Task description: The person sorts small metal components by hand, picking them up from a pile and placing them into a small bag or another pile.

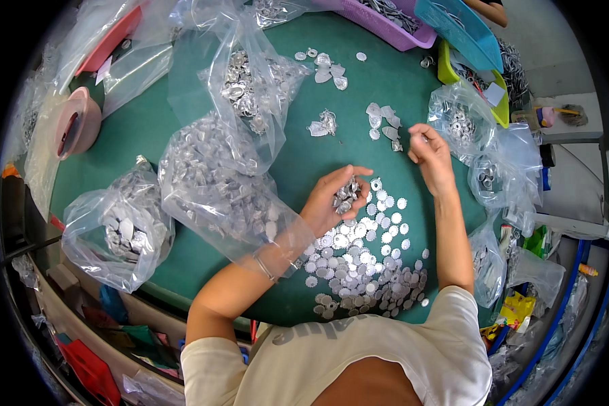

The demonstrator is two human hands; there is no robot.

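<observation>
Spread along the near edge of the round green worktop (183,108), flat toothed silver metal discs (362,260) are piling up. Left hand (337,199) is cupping a heap of silver pieces (347,191); right hand (430,154) is pinching one, too small to tell. Clear plastic bags of parts (210,183) are waiting, so loads left I reckon.

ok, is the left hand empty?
No, the left hand is cupped palm up around a small pile of metal parts.

Silver metal discs (362,260) on a green table (149,135), beside a purple basket (386,30)
</observation>
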